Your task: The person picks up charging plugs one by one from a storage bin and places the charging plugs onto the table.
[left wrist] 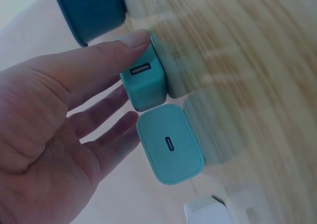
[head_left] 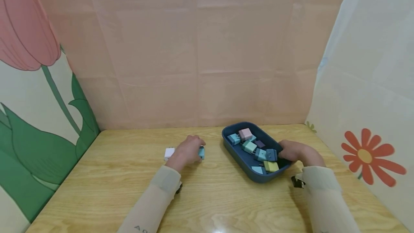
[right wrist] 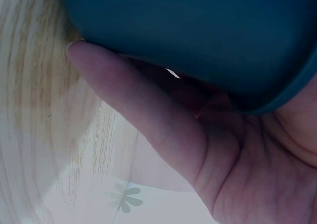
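Observation:
My left hand (head_left: 187,150) is low over the table, and its thumb and fingers pinch a teal charger plug (left wrist: 143,80) with a USB-A port. Right beside it stands a second teal charger plug (left wrist: 171,144) with an oval port, near my fingertips. Left of the hand in the head view lies a white charger plug (head_left: 169,153). My right hand (head_left: 294,151) grips the right end of a dark blue plastic bin (head_left: 239,159), over its rim. Inside the bin lie several plugs, among them a pink plug (head_left: 245,134) and a yellow plug (head_left: 271,166).
The wooden table (head_left: 97,190) meets a pinkish-beige backdrop (head_left: 194,64) behind the bin. A flower-printed sheet (head_left: 355,100) hangs to the right. Tulip-printed fabric (head_left: 32,92) stands on the left. Below the bin, bare wood extends between my sleeves.

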`<state>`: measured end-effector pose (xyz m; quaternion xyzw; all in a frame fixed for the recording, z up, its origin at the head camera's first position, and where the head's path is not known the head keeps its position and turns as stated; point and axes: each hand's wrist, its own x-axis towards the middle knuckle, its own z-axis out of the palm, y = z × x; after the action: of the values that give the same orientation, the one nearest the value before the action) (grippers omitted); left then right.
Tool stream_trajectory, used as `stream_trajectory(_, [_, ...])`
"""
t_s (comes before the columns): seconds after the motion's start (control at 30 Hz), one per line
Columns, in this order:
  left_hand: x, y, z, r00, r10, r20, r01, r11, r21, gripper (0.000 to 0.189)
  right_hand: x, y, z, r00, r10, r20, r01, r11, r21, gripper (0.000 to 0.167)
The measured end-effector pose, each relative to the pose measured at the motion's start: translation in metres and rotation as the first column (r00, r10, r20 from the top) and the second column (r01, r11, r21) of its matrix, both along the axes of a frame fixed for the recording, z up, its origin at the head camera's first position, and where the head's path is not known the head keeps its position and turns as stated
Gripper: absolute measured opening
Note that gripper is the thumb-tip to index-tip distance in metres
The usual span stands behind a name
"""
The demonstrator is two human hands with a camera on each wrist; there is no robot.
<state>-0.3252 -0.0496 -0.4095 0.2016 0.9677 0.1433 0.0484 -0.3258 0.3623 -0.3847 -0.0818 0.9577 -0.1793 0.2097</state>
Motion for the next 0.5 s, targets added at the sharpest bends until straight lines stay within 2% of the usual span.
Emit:
stream_trajectory(0.37, [0.0015, 0.0004, 0.0026, 1.0, -0.01, -0.016, 0.011, 1.0, 0.014, 0.067, 0.0008, 0.0007, -0.0004, 1.0, 0.013, -0.011, -0.013, 1.0, -0.001, 0.036])
stream_trajectory(0.5, [0.002, 0.0003, 0.0045, 0.999, -0.033, -0.038, 0.034, 0.999, 0.017, 0.065, 0.0005, 0.0006, -0.0002, 1.0, 0.013, -0.016, -0.013, 1.0, 0.002, 0.037])
